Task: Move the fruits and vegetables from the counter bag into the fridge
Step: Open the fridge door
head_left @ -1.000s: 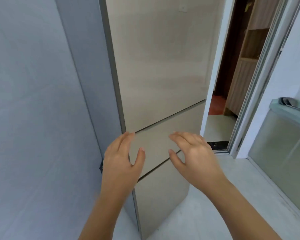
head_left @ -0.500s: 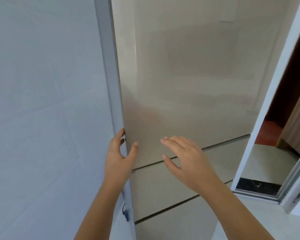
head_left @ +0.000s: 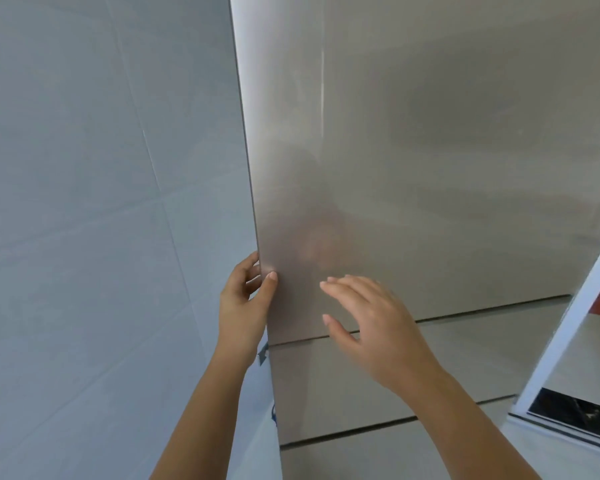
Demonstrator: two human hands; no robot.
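Note:
A tall fridge with a brushed beige-metal front fills the middle and right of the head view; its upper door [head_left: 430, 150] is closed. My left hand [head_left: 245, 303] grips the left edge of that upper door, fingers curled behind the edge and thumb on the front. My right hand [head_left: 371, 327] hovers open just in front of the door's lower part, fingers spread, holding nothing. Two narrower fridge drawers [head_left: 378, 382] lie below the upper door. No bag, fruit or vegetables are in view.
A grey tiled wall [head_left: 101, 237] stands close on the left of the fridge. A white door frame [head_left: 568, 323] runs along the right, with a dark threshold [head_left: 575, 414] at its foot and a reddish floor beyond.
The view has closed in on the fridge. My left hand rose from the drawer level to the upper door's left edge and curled around it. My right hand stayed open in front.

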